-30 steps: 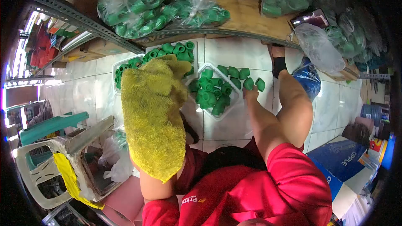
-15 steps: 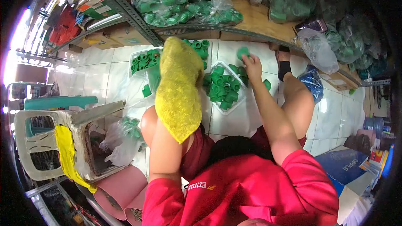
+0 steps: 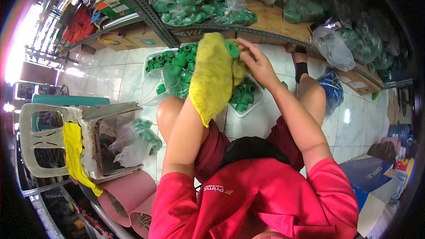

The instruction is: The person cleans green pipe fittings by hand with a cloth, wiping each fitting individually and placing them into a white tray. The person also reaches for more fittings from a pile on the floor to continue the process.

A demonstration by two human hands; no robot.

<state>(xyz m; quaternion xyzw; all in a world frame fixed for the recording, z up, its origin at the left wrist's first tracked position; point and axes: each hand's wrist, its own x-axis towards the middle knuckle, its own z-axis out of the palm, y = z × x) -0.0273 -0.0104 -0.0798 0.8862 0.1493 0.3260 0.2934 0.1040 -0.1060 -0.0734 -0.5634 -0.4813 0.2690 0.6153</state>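
A yellow cloth (image 3: 211, 77) drapes over my left hand and hides its fingers. At the cloth's upper right edge a green pipe fitting (image 3: 231, 49) shows, pressed against the fabric. My right hand (image 3: 260, 67) reaches in from the right, its fingers bent at the fitting and the cloth's fold; the fingertips are partly hidden. Below the hands, a white tray (image 3: 241, 114) holds several green fittings (image 3: 242, 97), partly covered by the cloth. Another tray (image 3: 145, 67) of green fittings (image 3: 161, 60) lies further left on the tiles, with a clear plastic bag (image 3: 152, 86) in front.
A metal shelf (image 3: 248, 29) carrying bagged green fittings (image 3: 186, 2) runs along the back. At left stand a worn plastic chair (image 3: 33, 137) with a yellow strip of cloth (image 3: 73, 150) and pink containers (image 3: 126, 194). A blue bag (image 3: 330, 89) sits beside my right leg.
My right hand has brought the green fitting up and left to the cloth. The cloth-covered left hand has moved right, so both hands now meet above the trays.
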